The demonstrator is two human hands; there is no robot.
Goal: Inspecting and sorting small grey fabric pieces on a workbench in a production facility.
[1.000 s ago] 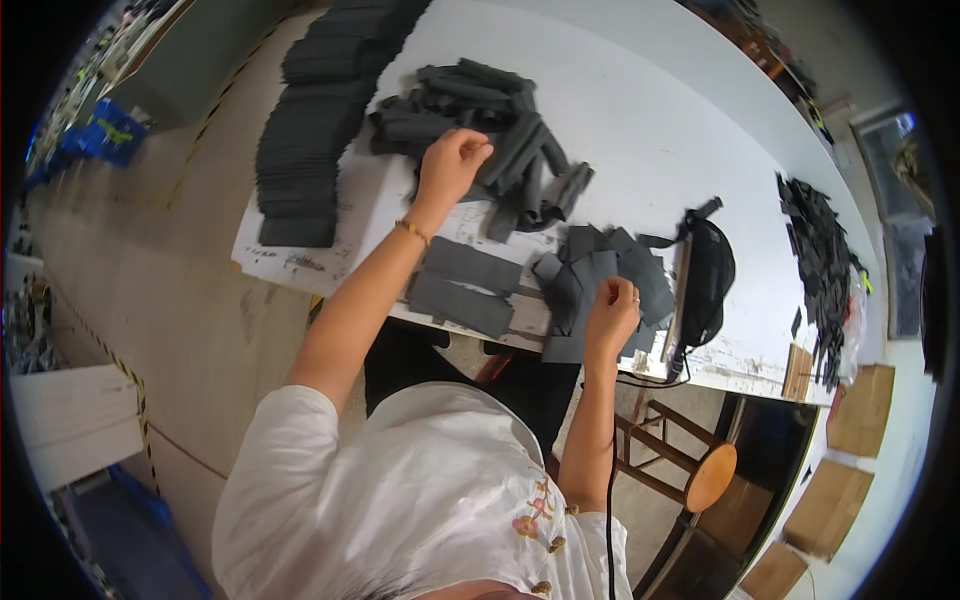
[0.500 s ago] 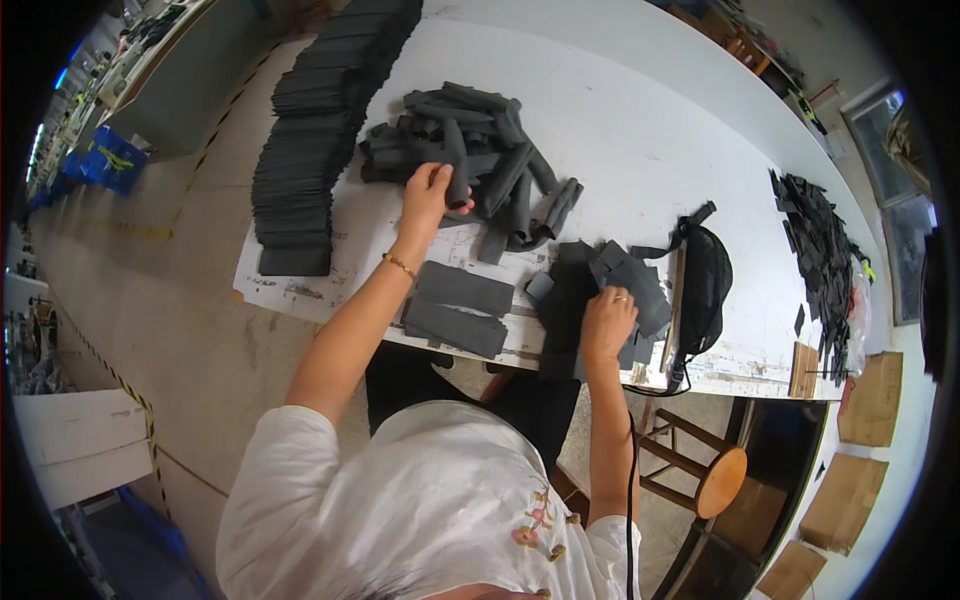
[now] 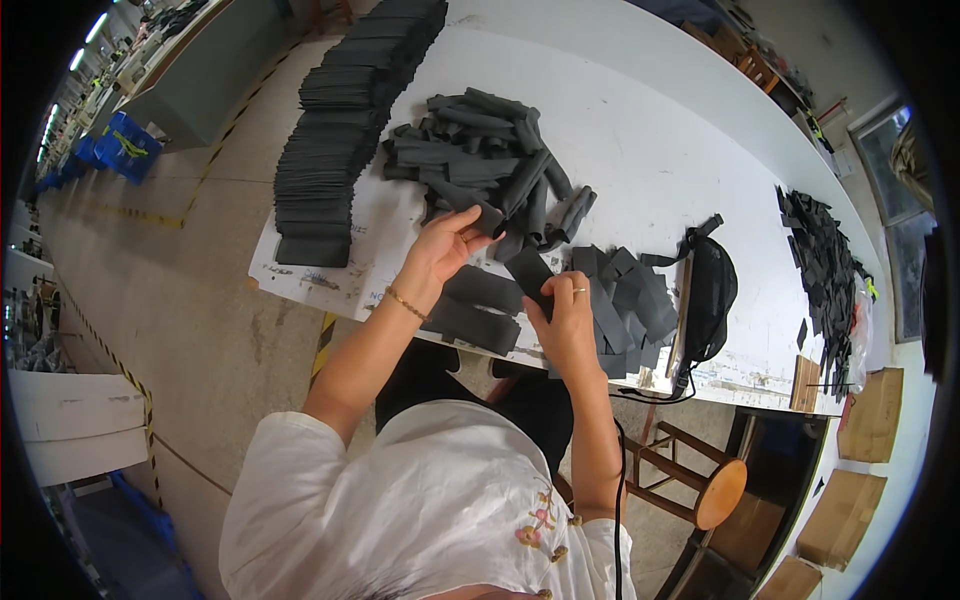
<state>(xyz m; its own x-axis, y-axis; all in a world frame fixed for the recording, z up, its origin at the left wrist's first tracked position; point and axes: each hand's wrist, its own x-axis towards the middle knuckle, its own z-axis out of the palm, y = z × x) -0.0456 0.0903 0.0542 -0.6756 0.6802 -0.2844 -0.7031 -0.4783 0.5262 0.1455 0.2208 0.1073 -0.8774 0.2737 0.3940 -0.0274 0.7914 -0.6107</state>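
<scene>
White-topped counter (image 3: 640, 150), near edge scuffed. Upper left of frame: overlapping row of flat dark-grey strips (image 3: 325, 150). Upper centre: heap of dark-grey rolled tubes (image 3: 520, 175). Centre: two flat charcoal strips (image 3: 470, 322), pile of charcoal rectangles (image 3: 640, 295). Right: black strapped bag (image 3: 712, 290), thin black pieces (image 3: 822, 260).

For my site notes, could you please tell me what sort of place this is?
Probably a factory workshop: a white worktable bears a heap of dark pieces, and striped tape marks the floor.
</scene>
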